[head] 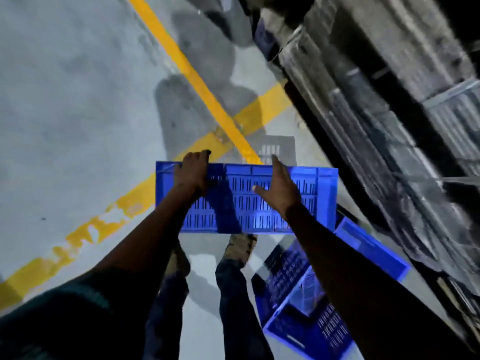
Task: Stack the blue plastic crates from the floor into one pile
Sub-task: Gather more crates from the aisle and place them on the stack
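Blue crate (259, 198) being held up above a grey floor (65, 100).

The left hand (192, 175) is clenching its far rim; the right hand (279, 189) is lying spread and released against the slotted wall. At five o'clock, another blue crate (311, 307) is lying tilted, nothing visible inside. Yellow lines (197, 79) are crossing at twelve; dark racking (389, 100) is blurring at two.

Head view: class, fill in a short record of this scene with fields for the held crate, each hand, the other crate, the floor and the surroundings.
held crate: blue slotted crate, lifted above the floor, slotted side facing the camera
left hand: left hand gripping the crate's top edge near its left end
right hand: right hand open, flat against the crate
other crate: floor crate, blue, lower right, open side showing
floor: grey concrete with yellow lines
surroundings: dark stacks on the right, blurred
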`<action>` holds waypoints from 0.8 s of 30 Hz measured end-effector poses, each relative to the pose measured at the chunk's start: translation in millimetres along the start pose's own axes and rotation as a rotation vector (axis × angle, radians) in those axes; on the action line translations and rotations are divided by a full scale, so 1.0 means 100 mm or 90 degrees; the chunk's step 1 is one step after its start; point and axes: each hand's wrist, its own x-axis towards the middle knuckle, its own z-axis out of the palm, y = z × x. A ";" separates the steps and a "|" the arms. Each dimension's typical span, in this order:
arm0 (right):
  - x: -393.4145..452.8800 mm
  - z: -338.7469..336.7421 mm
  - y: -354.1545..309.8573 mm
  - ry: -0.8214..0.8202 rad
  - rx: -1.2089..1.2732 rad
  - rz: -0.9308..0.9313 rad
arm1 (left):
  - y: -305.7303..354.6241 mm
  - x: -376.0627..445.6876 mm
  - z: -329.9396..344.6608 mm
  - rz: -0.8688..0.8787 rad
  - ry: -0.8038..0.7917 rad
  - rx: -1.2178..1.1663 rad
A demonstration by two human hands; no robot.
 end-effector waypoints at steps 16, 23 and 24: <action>-0.18 0.21 0.17 0.035 -0.279 -0.015 | -0.23 -0.09 0.45 0.063 -0.136 0.195; -1.06 0.49 0.04 0.087 -0.258 -0.029 | -0.58 -1.12 0.63 0.067 -0.011 0.174; -1.26 0.53 -0.04 0.105 -0.262 -0.038 | -0.65 -1.36 0.60 0.060 0.005 0.159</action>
